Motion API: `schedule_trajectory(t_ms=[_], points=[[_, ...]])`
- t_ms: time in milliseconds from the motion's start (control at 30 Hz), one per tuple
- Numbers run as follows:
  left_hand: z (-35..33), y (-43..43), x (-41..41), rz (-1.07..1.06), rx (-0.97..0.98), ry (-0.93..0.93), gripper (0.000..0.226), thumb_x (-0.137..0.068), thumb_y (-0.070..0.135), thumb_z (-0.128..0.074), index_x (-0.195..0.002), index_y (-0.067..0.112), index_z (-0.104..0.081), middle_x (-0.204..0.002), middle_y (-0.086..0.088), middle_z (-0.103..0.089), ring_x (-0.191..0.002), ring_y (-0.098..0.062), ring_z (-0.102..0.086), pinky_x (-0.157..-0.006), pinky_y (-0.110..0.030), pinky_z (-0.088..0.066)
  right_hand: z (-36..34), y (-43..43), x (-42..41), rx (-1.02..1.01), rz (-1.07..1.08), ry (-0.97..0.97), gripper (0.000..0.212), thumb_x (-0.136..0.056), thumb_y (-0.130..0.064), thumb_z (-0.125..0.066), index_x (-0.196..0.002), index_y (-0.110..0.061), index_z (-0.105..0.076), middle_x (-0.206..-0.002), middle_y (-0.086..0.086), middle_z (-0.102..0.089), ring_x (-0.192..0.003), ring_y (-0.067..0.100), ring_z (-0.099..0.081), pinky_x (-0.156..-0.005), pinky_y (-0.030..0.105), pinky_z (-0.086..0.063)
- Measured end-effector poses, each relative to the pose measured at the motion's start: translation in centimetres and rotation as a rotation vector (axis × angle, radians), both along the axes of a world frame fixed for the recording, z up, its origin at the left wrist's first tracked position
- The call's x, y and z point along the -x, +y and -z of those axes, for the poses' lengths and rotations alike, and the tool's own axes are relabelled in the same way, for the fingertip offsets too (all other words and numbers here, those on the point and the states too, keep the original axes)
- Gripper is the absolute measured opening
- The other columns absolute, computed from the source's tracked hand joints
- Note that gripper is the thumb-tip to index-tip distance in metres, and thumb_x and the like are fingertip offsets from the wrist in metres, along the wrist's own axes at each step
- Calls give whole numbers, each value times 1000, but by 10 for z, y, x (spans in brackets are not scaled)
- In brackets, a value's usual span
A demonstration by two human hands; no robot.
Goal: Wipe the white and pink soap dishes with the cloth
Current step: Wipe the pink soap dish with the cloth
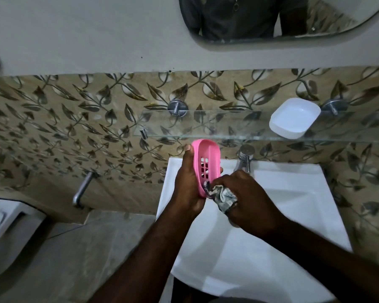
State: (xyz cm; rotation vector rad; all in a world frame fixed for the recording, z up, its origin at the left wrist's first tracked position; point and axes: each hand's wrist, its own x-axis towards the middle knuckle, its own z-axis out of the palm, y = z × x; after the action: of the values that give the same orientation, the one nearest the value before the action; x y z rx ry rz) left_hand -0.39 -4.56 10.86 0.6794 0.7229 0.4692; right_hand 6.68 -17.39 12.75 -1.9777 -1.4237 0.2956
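The pink soap dish (206,165) stands on its edge above the white washbasin (293,193), its hollow side turned to the right, so that we see the slotted grid in its floor. Our left hand (188,186) grips it: the thumb lies up along its back, and one fingertip shows curled round the far rim. Our right hand (247,197) has its fingers folded tight on a bunched, patterned cloth (222,194), and we see the cloth's wad touching the lower end of the dish, just inside its rim. Both hands meet over the left part of the basin, in front of the chrome tap (245,159).

The white soap dish (294,118) lies well apart from the hands, up on the glass shelf (206,125), open side up, near the right bracket. The shelf is fixed to a wall of leaf-patterned tiles (74,127). Above the tiles we see plain wall and the lower curve of a mirror (315,18). A metal spout (83,189) juts from the tiles at the left, and a white fixture (0,226) sits at the left edge.
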Motion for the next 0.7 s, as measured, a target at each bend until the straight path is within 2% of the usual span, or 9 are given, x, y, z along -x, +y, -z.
schedule_trajectory(t_ms=[100,133,200,267,300,400,533,633,700], points=[[11,-4,1,-46,-66,-27,71,-87,63,-50,-122,3,-62,-102,-22,-67,-81,-28,-68,-78,-39,-57,-1,11,22,-108,115,719,11,-73,-18,-70,-78,-26,-66,-53,-9,-57,-45,10,-50,-49,23,-37],[13,-3,3,-45,-49,-56,67,-88,63,-48,-115,4,-66,-95,-20,-70,-79,-27,-70,-76,-37,-58,0,12,27,-141,126,763,10,-71,-23,-68,-78,-28,-65,-53,-10,-57,-43,9,-49,-47,22,-37],[15,2,6,-25,-23,-86,66,-89,65,-47,-110,7,-69,-89,-18,-74,-77,-27,-72,-73,-37,-59,5,10,28,-160,101,436,16,-72,-30,-64,-88,-32,-66,-64,-12,-57,-56,6,-51,-53,24,-42],[17,4,9,-9,-2,-71,71,-87,67,-48,-120,5,-63,-92,-19,-74,-80,-28,-72,-74,-39,-57,11,3,22,-101,19,70,24,-78,-28,-65,-102,-28,-68,-79,-4,-57,-73,11,-54,-68,25,-45],[19,3,10,-7,5,-63,73,-86,66,-48,-123,5,-61,-93,-18,-74,-82,-28,-72,-75,-40,-57,12,2,18,-50,-20,5,26,-79,-25,-66,-106,-25,-68,-83,0,-58,-79,17,-55,-73,28,-45],[25,-4,11,-12,-25,-65,70,-85,64,-47,-121,6,-62,-91,-14,-75,-82,-26,-72,-79,-41,-57,10,3,16,36,34,47,23,-76,-20,-67,-98,-26,-69,-84,4,-66,-83,21,-61,-73,32,-49],[27,-8,13,-30,-37,-104,77,-82,66,-48,-120,0,-62,-91,-18,-71,-79,-28,-70,-75,-37,-60,-2,19,28,-65,144,662,16,-65,-21,-68,-80,-15,-67,-63,5,-68,-57,27,-65,-54,41,-55],[25,-3,14,-32,-83,-87,72,-83,67,-47,-116,6,-65,-95,-20,-73,-84,-29,-71,-84,-42,-55,5,14,31,-116,64,348,20,-71,-24,-70,-89,-28,-64,-73,-3,-67,-66,17,-64,-61,34,-52],[25,-1,16,-12,-87,-59,69,-85,67,-46,-116,7,-64,-91,-19,-74,-82,-28,-72,-81,-41,-55,13,5,26,-101,-23,95,30,-76,-24,-71,-105,-26,-64,-83,0,-64,-76,18,-60,-69,28,-47]])
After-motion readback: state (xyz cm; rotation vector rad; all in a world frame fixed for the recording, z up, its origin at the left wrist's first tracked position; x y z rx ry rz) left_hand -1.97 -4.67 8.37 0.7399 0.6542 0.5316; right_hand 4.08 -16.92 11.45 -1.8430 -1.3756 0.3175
